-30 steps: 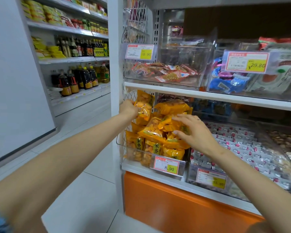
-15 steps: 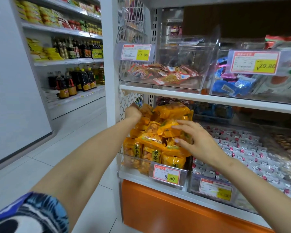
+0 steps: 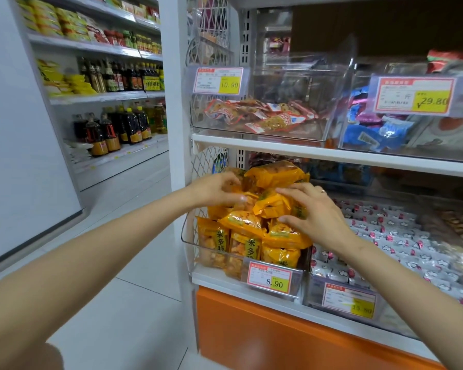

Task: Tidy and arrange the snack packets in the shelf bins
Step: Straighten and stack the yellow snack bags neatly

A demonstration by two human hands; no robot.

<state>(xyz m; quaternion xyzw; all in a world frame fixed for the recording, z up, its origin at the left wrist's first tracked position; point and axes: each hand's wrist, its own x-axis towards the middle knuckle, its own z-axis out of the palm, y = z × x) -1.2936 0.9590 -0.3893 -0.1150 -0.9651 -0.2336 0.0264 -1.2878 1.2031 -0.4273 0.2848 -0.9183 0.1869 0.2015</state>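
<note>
The left hand (image 3: pixel 218 188) had moved in from the far side of the pile toward the middle, and now it was close to the right hand (image 3: pixel 314 210). The right hand had stayed on the pile.

The left fingers (image 3: pixel 238 198) were curled and held the top of one of the orange packets (image 3: pixel 247 222). This part was a bit blurry, so how tight the hold was could not be told. The right fingers (image 3: pixel 292 188) were spread wide and lay on the packets, with the thumb lower down on another packet. One right finger wore a ring (image 3: pixel 322 191).

The orange packets sat heaped up in the clear bin (image 3: pixel 189 243), under and between both sets of fingers. One big packet stuck up just behind the fingertips. More packets stood upright below the fingers, at the front of the bin. A price tag (image 3: pixel 269 278) reading 8.90 hung on the bin front, below the right thumb.

White packets (image 3: pixel 401 237) filled the next bin, past the right wrist. Red packets (image 3: pixel 259 113) lay in a bin on the shelf above the fingers.
</note>
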